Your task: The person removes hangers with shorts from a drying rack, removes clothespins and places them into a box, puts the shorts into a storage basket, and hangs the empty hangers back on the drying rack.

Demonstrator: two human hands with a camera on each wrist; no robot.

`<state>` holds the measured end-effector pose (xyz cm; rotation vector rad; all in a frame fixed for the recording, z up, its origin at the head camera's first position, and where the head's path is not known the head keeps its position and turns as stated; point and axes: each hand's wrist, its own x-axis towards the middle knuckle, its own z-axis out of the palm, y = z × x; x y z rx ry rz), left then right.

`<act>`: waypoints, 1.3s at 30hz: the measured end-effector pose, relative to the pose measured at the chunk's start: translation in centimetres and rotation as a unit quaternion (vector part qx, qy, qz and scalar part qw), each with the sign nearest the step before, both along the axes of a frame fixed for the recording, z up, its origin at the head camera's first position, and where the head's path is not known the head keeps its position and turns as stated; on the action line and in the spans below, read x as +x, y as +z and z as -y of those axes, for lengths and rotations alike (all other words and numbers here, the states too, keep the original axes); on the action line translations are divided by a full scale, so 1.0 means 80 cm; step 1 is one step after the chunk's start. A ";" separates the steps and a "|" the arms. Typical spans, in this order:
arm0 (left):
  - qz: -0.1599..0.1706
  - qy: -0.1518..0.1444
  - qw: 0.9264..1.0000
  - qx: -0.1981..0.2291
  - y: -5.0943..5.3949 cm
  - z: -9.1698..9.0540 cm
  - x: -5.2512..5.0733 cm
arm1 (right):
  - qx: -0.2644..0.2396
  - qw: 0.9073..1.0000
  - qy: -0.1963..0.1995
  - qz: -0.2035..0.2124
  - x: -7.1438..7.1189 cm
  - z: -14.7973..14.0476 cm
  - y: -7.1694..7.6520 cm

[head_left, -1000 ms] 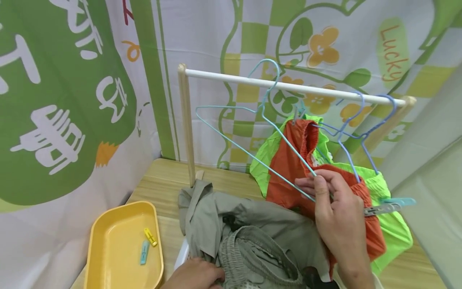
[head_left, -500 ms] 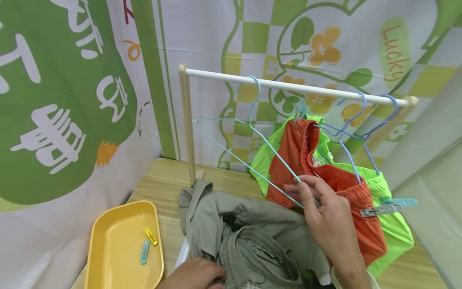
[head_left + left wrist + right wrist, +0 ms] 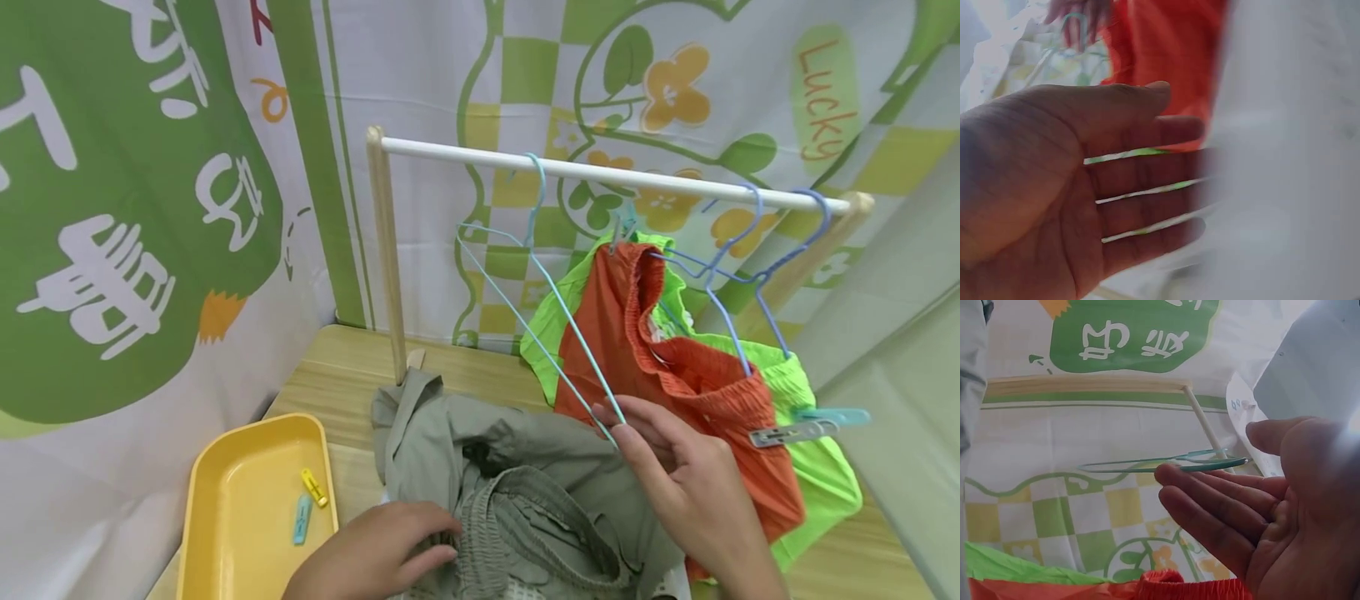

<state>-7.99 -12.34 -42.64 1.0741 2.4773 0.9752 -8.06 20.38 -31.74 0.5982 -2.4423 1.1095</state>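
Note:
A thin teal hanger (image 3: 564, 300) hangs by its hook on the white rail, its near corner beside the fingers of my right hand (image 3: 690, 483). In the right wrist view, that hand (image 3: 1254, 512) has extended fingers touching the hanger (image 3: 1204, 466), with the thumb apart. Beside the waistband of the grey-green shorts (image 3: 525, 517) is my left hand (image 3: 382, 546); whether it touches them I cannot tell. The left wrist view shows its palm (image 3: 1085, 169) with straight fingers beside a blurred white surface.
Red shorts (image 3: 600, 333) and bright green shorts (image 3: 817, 483) hang on blue hangers at the right of the rail (image 3: 465, 156). Clothespins clip them. A yellow tray (image 3: 240, 525) at the left holds a yellow and a teal clothespin. A patterned curtain (image 3: 420, 75) stands behind.
The teal hanger's hook has come down over the rail, and its far corner has swung right. My right hand has shifted left and down. My left hand has moved up and left.

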 end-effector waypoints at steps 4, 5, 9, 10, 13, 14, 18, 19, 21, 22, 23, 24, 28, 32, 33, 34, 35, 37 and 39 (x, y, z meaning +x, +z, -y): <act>-0.056 0.042 0.997 0.014 0.024 0.014 -0.006 | 0.024 0.999 -0.002 -0.027 0.007 -0.010 -0.007; -0.077 0.051 0.996 0.016 0.028 0.017 -0.009 | 0.033 0.999 -0.005 -0.034 0.008 -0.012 -0.010; -0.134 0.087 0.987 0.010 0.039 0.024 -0.027 | 0.052 0.998 0.009 -0.042 0.009 -0.021 -0.021; -0.142 0.092 0.986 0.012 0.040 0.024 -0.033 | 0.050 0.998 0.018 -0.033 0.008 -0.023 -0.024; -0.156 0.106 0.982 -0.001 0.038 0.020 -0.052 | 0.050 0.998 0.026 0.000 0.004 -0.027 -0.036; -0.159 0.111 0.981 -0.008 0.036 0.017 -0.058 | 0.055 0.998 0.028 0.016 0.002 -0.029 -0.042; -0.165 0.118 0.976 -0.074 0.027 0.009 -0.075 | 0.148 0.983 0.056 0.087 -0.007 -0.032 -0.066; -0.162 0.116 0.976 -0.088 0.026 0.007 -0.079 | 0.177 0.976 0.072 0.108 -0.009 -0.033 -0.071; -0.153 0.110 0.975 -0.116 0.024 0.007 -0.084 | 0.227 0.959 0.095 0.140 -0.013 -0.034 -0.079; -0.146 0.107 0.976 -0.124 0.023 0.007 -0.087 | 0.244 0.952 0.103 0.152 -0.015 -0.034 -0.082; -0.140 0.104 0.976 -0.128 0.022 0.009 -0.090 | 0.254 0.947 0.103 0.164 -0.017 -0.035 -0.085; -0.135 0.102 0.977 -0.131 0.021 0.010 -0.093 | 0.258 0.947 0.099 0.166 -0.019 -0.035 -0.087; -0.136 0.090 0.978 -0.128 0.012 0.019 -0.105 | 0.254 0.955 0.077 0.128 -0.027 -0.033 -0.096; -0.128 0.084 0.982 -0.115 0.000 0.024 -0.116 | 0.253 0.963 0.071 0.058 -0.037 -0.032 -0.109; -0.123 0.085 0.983 -0.111 -0.003 0.025 -0.118 | 0.253 0.964 0.071 0.043 -0.040 -0.033 -0.113; -0.114 0.086 0.984 -0.106 -0.005 0.026 -0.119 | 0.254 0.964 0.069 0.034 -0.042 -0.033 -0.116; -0.108 0.087 0.985 -0.100 -0.007 0.026 -0.121 | 0.255 0.964 0.066 0.030 -0.043 -0.034 -0.118; -0.100 0.088 0.987 -0.091 -0.012 0.027 -0.123 | 0.252 0.965 0.064 0.033 -0.046 -0.036 -0.121; -0.096 0.090 0.988 -0.085 -0.016 0.027 -0.126 | 0.250 0.965 0.061 0.047 -0.049 -0.037 -0.120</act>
